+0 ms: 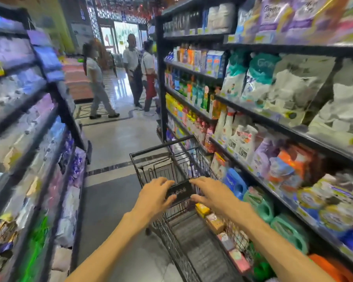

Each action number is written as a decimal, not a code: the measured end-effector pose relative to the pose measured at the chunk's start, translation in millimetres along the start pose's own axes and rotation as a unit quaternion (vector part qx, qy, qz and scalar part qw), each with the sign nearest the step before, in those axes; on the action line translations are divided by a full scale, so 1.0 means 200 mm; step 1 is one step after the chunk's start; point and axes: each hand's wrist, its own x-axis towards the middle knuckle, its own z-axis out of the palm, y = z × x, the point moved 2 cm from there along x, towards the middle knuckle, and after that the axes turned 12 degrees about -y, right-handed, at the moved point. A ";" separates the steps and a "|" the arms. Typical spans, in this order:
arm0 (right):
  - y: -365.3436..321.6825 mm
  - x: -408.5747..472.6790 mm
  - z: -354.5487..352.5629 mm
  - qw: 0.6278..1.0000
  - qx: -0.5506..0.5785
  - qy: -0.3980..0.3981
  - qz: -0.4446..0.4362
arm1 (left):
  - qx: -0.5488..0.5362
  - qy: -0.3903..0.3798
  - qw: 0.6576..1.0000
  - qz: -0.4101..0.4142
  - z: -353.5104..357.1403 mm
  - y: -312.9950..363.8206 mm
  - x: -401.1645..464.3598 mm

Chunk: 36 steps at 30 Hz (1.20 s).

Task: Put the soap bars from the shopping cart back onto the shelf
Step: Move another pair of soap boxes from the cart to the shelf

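I hold a black soap box (178,192) between both hands above the black wire shopping cart (172,243). My left hand (156,195) grips its left end, fingers on top and thumb beneath. My right hand (211,192) grips the right end the same way. Along the cart's right side lie several soap bars: a yellow one (202,209), a beige-orange one (214,223), and a pink one (239,259) nearer me. The right-hand shelf (261,181) stands right next to the cart, filled with detergent bags and bottles.
Green detergent jugs (260,203) and a blue one (235,183) stand on the low shelf beside the cart. Another shelving unit (39,139) lines the left of the aisle. Three people (134,70) stand at the aisle's far end, beyond open tiled floor (114,139).
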 end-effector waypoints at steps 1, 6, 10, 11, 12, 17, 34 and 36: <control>0.08 0.02 -0.01 1.000 0.001 -0.003 0.020 | -0.005 -0.006 1.000 0.017 0.02 0.01 0.10; 0.45 0.05 0.02 0.992 0.020 -0.007 0.126 | -0.012 -0.045 0.990 0.132 0.16 0.09 0.61; 0.67 0.01 0.07 0.970 0.031 -0.003 0.241 | -0.023 -0.066 0.970 0.234 0.31 0.20 0.98; 0.71 0.00 0.09 0.964 0.034 -0.002 0.265 | -0.026 -0.073 0.962 0.261 0.35 0.22 1.07; 0.75 0.00 0.10 0.957 0.038 -0.001 0.288 | -0.026 -0.083 0.955 0.285 0.38 0.24 1.15; 0.86 -0.03 0.17 0.913 0.073 0.010 0.402 | -0.024 -0.144 0.912 0.384 0.55 0.37 1.47; 0.99 -0.17 1.54 0.786 0.316 -0.017 0.530 | 0.051 -0.395 0.823 0.405 2.12 0.45 1.60; 1.00 -0.14 1.68 0.794 0.310 -0.039 0.521 | 0.080 -0.407 0.818 0.398 2.36 0.46 1.63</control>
